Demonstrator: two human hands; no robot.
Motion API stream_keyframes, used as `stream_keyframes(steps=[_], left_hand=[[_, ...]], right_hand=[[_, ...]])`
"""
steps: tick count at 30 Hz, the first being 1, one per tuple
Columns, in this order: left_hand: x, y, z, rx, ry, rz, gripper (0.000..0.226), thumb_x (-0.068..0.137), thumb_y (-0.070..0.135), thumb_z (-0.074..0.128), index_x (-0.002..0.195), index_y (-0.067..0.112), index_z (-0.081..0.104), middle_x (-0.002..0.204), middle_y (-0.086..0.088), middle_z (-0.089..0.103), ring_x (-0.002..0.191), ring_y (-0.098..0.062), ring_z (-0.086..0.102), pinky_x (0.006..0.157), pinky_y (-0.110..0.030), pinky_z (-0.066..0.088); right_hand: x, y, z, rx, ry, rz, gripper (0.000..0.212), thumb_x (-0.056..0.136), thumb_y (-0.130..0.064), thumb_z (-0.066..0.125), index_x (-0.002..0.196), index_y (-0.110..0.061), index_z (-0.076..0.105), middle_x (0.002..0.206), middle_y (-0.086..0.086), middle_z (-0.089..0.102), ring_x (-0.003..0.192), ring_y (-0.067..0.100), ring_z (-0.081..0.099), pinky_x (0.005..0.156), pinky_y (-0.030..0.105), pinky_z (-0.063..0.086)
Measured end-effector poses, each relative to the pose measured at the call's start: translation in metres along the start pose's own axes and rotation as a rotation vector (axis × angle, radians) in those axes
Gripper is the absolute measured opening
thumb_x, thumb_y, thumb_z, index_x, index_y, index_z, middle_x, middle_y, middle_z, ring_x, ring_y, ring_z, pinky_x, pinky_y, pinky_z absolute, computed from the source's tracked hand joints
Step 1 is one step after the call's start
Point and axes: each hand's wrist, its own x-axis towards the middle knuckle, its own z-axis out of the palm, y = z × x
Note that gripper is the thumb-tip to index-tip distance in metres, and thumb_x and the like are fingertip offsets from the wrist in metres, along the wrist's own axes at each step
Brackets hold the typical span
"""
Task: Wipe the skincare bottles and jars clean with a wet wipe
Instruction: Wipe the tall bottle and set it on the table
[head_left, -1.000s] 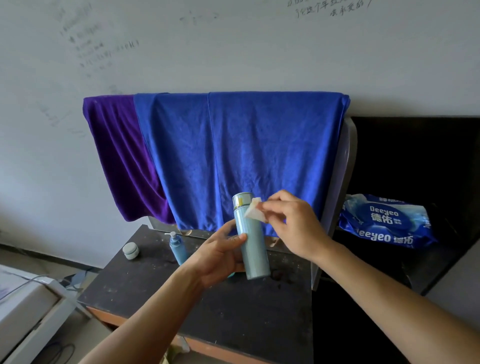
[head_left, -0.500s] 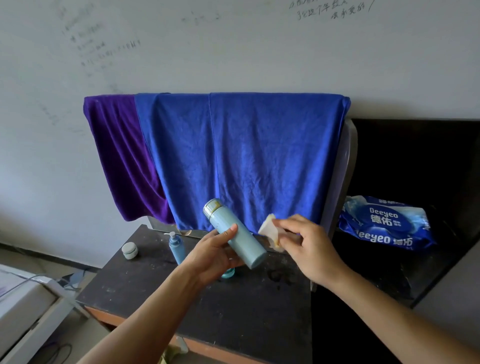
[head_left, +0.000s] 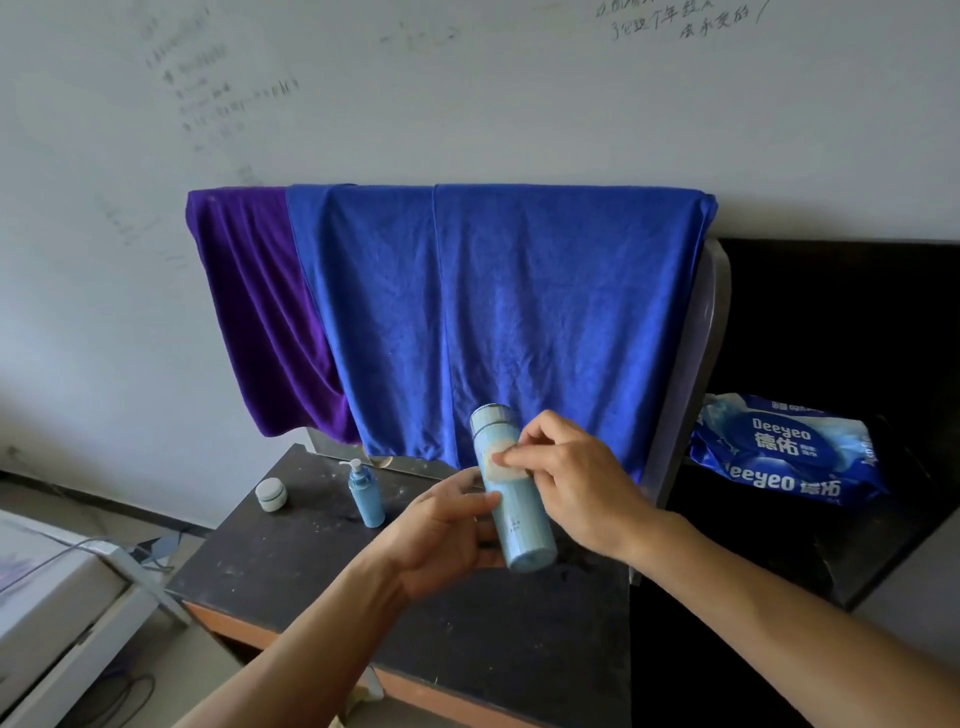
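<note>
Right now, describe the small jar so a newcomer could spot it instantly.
Start at the dark table under the purple towel. Near its back left corner stands the small jar, left of the pump bottle. It is squat, round and whitish, where that bottle is tall and blue.

The tall light blue bottle (head_left: 511, 499) sits in the left hand (head_left: 447, 535), almost straight up, its top leaning a little left. The right hand (head_left: 571, 483) pinches a small white wet wipe (head_left: 500, 467), maybe folded, against the bottle's upper part. A small pump bottle (head_left: 365, 493) and a round white jar (head_left: 271, 494) stand left of the left hand, apart from each other.
</note>
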Motion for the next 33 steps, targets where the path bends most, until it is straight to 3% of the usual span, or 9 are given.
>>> stream_keyframes(steps=[3, 5, 9, 15, 19, 21, 23, 26, 33], left_hand=[[-0.001, 0.001, -0.014, -0.018, 0.018, 0.032, 0.056, 0.083, 0.009, 0.063, 0.135, 0.003, 0.043, 0.124, -0.026, 0.051, 0.108, -0.041, 0.050, 0.096, -0.063, 0.038], [-0.001, 0.004, -0.019, -0.051, 0.023, 0.044, 0.064, 0.077, 0.012, 0.070, 0.135, 0.004, 0.043, 0.126, -0.025, 0.049, 0.108, -0.040, 0.049, 0.100, -0.065, 0.033], [0.003, 0.010, -0.014, -0.071, 0.012, 0.061, 0.065, 0.076, 0.012, 0.069, 0.135, 0.004, 0.044, 0.121, -0.022, 0.055, 0.097, -0.033, 0.061, 0.086, -0.049, 0.048], [0.010, 0.019, -0.017, -0.120, 0.083, 0.153, 0.048, 0.077, 0.008, 0.065, 0.122, 0.002, 0.051, 0.105, -0.025, 0.065, 0.089, -0.035, 0.067, 0.074, -0.047, 0.056], [0.011, 0.008, -0.025, -0.040, 0.210, 0.089, 0.044, 0.073, 0.011, 0.071, 0.113, 0.000, 0.059, 0.115, -0.030, 0.059, 0.102, -0.042, 0.059, 0.100, -0.061, 0.038], [0.011, 0.003, -0.019, -0.062, 0.213, 0.075, 0.040, 0.072, 0.013, 0.072, 0.109, 0.004, 0.062, 0.110, -0.025, 0.063, 0.097, -0.039, 0.063, 0.096, -0.059, 0.043], [0.011, -0.001, -0.010, -0.073, 0.165, 0.056, 0.045, 0.076, 0.017, 0.069, 0.117, 0.003, 0.056, 0.108, -0.021, 0.065, 0.093, -0.035, 0.067, 0.080, -0.050, 0.054], [0.010, -0.005, -0.001, -0.066, 0.039, 0.032, 0.067, 0.075, 0.025, 0.076, 0.128, -0.004, 0.047, 0.115, -0.023, 0.059, 0.096, -0.033, 0.066, 0.075, -0.045, 0.055], [0.004, -0.002, -0.002, -0.019, -0.054, 0.045, 0.065, 0.082, 0.031, 0.071, 0.132, -0.001, 0.047, 0.123, -0.024, 0.052, 0.111, -0.036, 0.054, 0.097, -0.053, 0.044]], right_hand=[[-0.020, -0.004, -0.005, 0.119, -0.165, -0.047, 0.031, 0.085, -0.004, 0.058, 0.101, -0.026, 0.072, 0.091, -0.011, 0.054, 0.084, 0.006, 0.056, 0.076, 0.022, 0.046], [-0.019, -0.001, -0.015, 0.232, -0.158, 0.011, 0.029, 0.084, -0.003, 0.060, 0.100, -0.024, 0.073, 0.090, -0.012, 0.059, 0.079, 0.005, 0.059, 0.074, 0.019, 0.046], [0.004, 0.001, -0.017, 0.193, 0.105, 0.100, 0.031, 0.088, -0.003, 0.057, 0.108, -0.023, 0.069, 0.094, -0.009, 0.059, 0.075, 0.006, 0.057, 0.072, 0.021, 0.045], [-0.039, -0.012, 0.010, 0.141, 0.079, 0.025, 0.031, 0.090, -0.005, 0.057, 0.114, -0.023, 0.067, 0.090, -0.008, 0.051, 0.079, -0.001, 0.051, 0.077, 0.006, 0.038], [-0.050, 0.000, 0.002, 0.310, 0.027, 0.090, 0.028, 0.086, -0.003, 0.060, 0.103, -0.024, 0.071, 0.087, -0.008, 0.059, 0.079, 0.006, 0.061, 0.073, 0.022, 0.049], [-0.037, 0.005, -0.010, 0.315, 0.149, 0.119, 0.029, 0.086, -0.004, 0.061, 0.103, -0.026, 0.069, 0.085, -0.008, 0.060, 0.075, 0.006, 0.061, 0.071, 0.024, 0.050], [-0.016, 0.008, -0.019, 0.223, 0.252, 0.129, 0.026, 0.088, -0.009, 0.061, 0.106, -0.027, 0.067, 0.084, -0.007, 0.060, 0.076, 0.009, 0.060, 0.071, 0.029, 0.050], [0.016, 0.008, -0.022, 0.157, 0.222, 0.143, 0.026, 0.091, -0.013, 0.055, 0.112, -0.026, 0.065, 0.090, -0.001, 0.060, 0.086, 0.019, 0.059, 0.076, 0.042, 0.051], [0.016, -0.007, -0.005, 0.021, 0.069, 0.017, 0.036, 0.092, -0.006, 0.050, 0.116, -0.026, 0.065, 0.097, -0.004, 0.051, 0.089, 0.008, 0.047, 0.078, 0.027, 0.047]])
